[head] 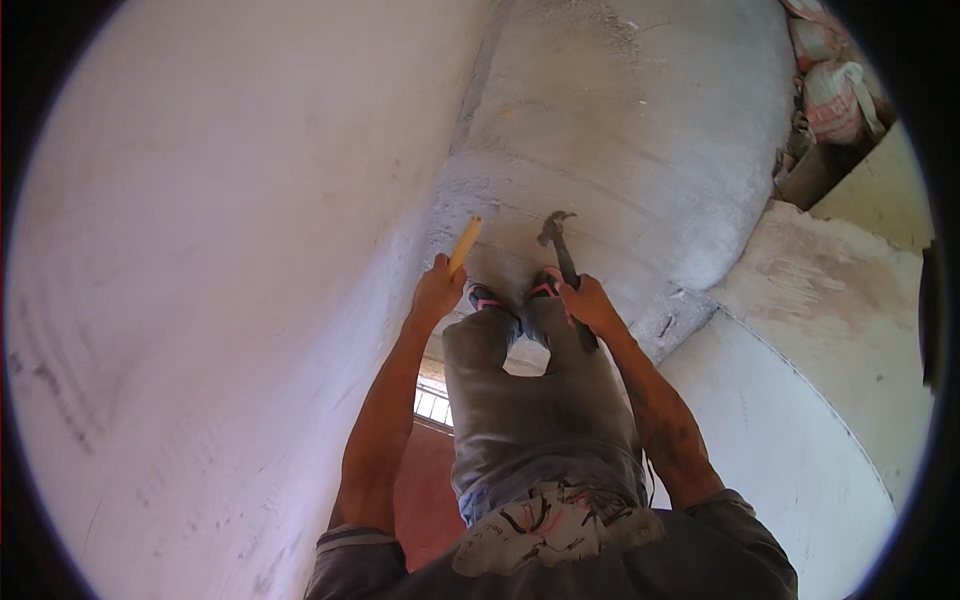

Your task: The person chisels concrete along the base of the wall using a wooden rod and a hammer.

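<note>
My left hand (437,291) grips a yellow stick-like tool (466,246), which points up and away from me. Its lower end is hidden in my fist, so I cannot tell what tool it is. In my right hand (591,304) is a claw hammer (562,251) with a dark handle, held around the grip with the metal head up and forward. The handle's butt sticks out below my fist, over my right thigh. Both tools are in the air, apart from each other. My feet, in dark and pink sandals (486,297), stand below on the grey concrete floor (600,150).
A pale plastered wall (225,225) rises close along my left side. To the right, another white wall (757,420) meets the floor at a corner. Several filled sacks (834,105) lie at the far right. Behind my legs are a red surface (427,487) and a bright barred opening (433,406).
</note>
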`<state>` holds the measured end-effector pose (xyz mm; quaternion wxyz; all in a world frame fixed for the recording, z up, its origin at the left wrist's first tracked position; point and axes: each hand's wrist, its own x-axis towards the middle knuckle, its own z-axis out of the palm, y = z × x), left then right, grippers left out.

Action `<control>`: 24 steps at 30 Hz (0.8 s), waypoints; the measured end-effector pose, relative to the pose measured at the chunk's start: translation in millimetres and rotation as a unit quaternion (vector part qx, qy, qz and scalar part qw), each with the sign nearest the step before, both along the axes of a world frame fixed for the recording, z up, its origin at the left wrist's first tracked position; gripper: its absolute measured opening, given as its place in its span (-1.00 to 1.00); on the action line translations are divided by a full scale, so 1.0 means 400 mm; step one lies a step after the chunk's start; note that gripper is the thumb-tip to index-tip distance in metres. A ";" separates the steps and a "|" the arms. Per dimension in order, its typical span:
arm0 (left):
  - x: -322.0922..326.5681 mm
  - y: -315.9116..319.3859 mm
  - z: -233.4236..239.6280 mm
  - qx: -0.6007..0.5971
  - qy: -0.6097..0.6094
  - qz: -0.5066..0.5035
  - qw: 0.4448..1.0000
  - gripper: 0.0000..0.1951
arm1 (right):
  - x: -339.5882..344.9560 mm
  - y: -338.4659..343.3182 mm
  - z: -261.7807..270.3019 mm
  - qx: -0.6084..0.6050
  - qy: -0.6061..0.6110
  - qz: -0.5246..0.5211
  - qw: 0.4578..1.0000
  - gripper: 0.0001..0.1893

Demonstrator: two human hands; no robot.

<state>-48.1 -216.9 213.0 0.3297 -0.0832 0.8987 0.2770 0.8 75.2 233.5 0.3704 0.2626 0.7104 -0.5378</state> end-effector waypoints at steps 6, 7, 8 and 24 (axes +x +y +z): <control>-0.075 0.000 -0.223 0.027 0.068 0.063 0.995 -0.63 | -0.186 -0.103 -0.229 0.023 0.045 0.038 0.998 -0.64; -0.087 0.000 -0.260 0.032 0.082 0.069 0.994 -0.63 | -0.217 -0.116 -0.278 0.023 0.047 0.041 0.998 -0.64; -0.100 0.000 -0.298 0.037 0.096 0.076 0.992 -0.64 | -0.252 -0.128 -0.327 0.042 0.072 0.032 0.996 -0.63; -0.400 0.117 -0.695 -0.039 0.152 0.047 0.986 -0.59 | -0.364 -0.150 -0.670 0.072 0.101 0.015 0.992 -0.59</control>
